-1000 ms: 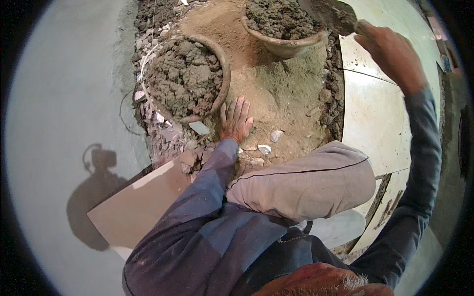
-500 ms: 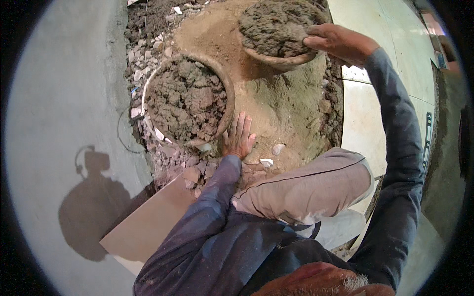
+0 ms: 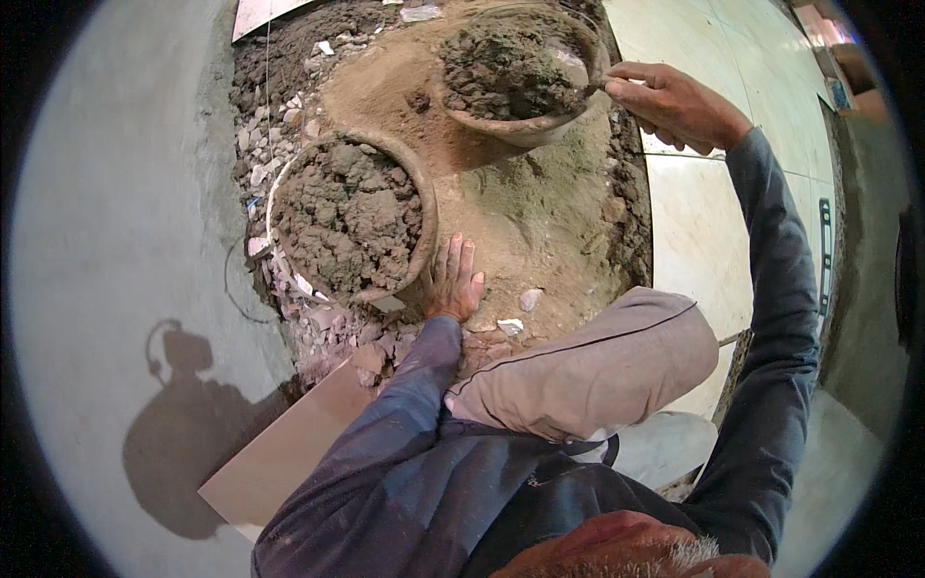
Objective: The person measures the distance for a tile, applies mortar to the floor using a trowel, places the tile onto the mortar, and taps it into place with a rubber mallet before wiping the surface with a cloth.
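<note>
My left hand (image 3: 453, 281) lies flat, fingers apart, on the sandy bed (image 3: 501, 246) beside a round pan (image 3: 425, 222) heaped with lumpy dark mortar (image 3: 349, 212). My right hand (image 3: 665, 104) is closed on a trowel (image 3: 570, 60) at the right rim of the second mortar-filled pan (image 3: 496, 125) farther up. The trowel's blade is partly buried in that pan's mortar.
A grey plastered surface (image 3: 125, 193) fills the left side, beside broken rubble (image 3: 265, 144). A loose tile (image 3: 260, 462) lies by my left arm. Pale laid tiles (image 3: 696, 231) run along the right, with a spirit level (image 3: 825, 255) on them. My bent leg (image 3: 578, 366) is below the bed.
My right hand has come down and inward from the upper right, taking the trowel into the far pan's mortar. My left hand stays pressed flat on the sand; the view has shifted.
</note>
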Action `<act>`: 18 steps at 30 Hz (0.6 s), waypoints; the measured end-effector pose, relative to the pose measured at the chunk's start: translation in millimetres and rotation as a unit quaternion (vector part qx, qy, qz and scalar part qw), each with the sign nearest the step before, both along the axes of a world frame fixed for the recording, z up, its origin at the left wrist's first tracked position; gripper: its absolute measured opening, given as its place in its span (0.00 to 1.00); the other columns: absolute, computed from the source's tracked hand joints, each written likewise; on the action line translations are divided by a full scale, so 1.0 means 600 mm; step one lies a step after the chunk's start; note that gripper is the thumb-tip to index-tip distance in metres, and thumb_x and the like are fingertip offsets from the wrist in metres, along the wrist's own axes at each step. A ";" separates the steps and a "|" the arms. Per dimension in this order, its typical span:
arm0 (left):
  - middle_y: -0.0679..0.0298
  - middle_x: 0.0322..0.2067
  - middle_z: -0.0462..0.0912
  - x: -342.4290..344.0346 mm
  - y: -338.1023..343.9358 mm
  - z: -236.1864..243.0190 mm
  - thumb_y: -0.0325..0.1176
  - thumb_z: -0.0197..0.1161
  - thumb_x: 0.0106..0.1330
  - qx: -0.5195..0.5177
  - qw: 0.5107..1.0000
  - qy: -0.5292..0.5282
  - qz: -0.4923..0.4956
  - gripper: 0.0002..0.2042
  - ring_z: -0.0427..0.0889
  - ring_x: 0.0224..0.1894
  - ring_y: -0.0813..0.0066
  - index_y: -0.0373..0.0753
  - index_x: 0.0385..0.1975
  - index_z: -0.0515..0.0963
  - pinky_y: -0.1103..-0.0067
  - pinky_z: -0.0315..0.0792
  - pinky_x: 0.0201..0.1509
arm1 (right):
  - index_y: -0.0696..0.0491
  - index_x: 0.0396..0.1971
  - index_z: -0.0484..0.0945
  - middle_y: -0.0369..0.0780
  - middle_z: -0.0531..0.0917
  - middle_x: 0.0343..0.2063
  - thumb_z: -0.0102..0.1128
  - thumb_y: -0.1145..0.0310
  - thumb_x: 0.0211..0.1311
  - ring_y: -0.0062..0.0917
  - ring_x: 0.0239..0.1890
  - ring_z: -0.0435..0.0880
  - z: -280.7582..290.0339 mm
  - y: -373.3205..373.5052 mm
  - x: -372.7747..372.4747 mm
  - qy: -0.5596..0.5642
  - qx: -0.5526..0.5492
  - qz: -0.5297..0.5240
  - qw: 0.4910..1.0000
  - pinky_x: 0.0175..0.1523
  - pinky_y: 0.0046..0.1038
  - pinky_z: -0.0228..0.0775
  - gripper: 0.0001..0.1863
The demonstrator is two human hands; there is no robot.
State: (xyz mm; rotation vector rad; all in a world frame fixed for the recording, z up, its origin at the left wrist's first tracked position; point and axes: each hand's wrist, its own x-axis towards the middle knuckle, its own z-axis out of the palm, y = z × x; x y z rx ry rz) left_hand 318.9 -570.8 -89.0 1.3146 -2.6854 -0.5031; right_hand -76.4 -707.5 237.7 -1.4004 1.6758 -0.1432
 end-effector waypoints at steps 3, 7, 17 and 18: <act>0.56 0.79 0.47 -0.002 0.000 -0.026 0.44 0.59 0.67 0.045 0.992 0.113 -0.019 0.38 0.46 0.80 0.54 0.43 0.77 0.53 0.52 0.43 0.79 | 0.55 0.55 0.75 0.30 0.68 0.17 0.51 0.40 0.75 0.12 0.13 0.65 0.001 0.078 -0.013 -0.047 -0.051 -0.079 0.994 0.16 0.21 0.59 0.30; 0.44 0.78 0.45 -0.004 0.002 -0.060 0.31 0.59 0.65 0.091 0.969 0.216 -0.077 0.38 0.42 0.79 0.44 0.35 0.76 0.52 0.56 0.38 0.81 | 0.51 0.61 0.76 0.29 0.67 0.17 0.48 0.40 0.76 0.13 0.13 0.67 0.029 0.254 -0.050 -0.038 -0.075 -0.178 0.980 0.17 0.19 0.63 0.31; 0.66 0.74 0.61 0.035 0.011 -0.044 0.49 0.54 0.74 -0.336 0.925 -0.177 -0.023 0.29 0.56 0.77 0.64 0.48 0.73 0.61 0.53 0.45 0.79 | 0.52 0.55 0.78 0.34 0.72 0.19 0.47 0.36 0.74 0.17 0.18 0.73 0.002 0.806 -0.108 0.043 -0.016 -0.399 0.916 0.19 0.25 0.68 0.33; 0.65 0.74 0.62 0.045 0.004 -0.042 0.49 0.53 0.74 -0.353 0.918 -0.176 -0.028 0.29 0.57 0.77 0.63 0.47 0.73 0.61 0.53 0.46 0.79 | 0.52 0.56 0.78 0.34 0.72 0.19 0.46 0.37 0.75 0.17 0.18 0.73 -0.014 0.885 -0.107 0.044 -0.011 -0.419 0.907 0.19 0.25 0.69 0.32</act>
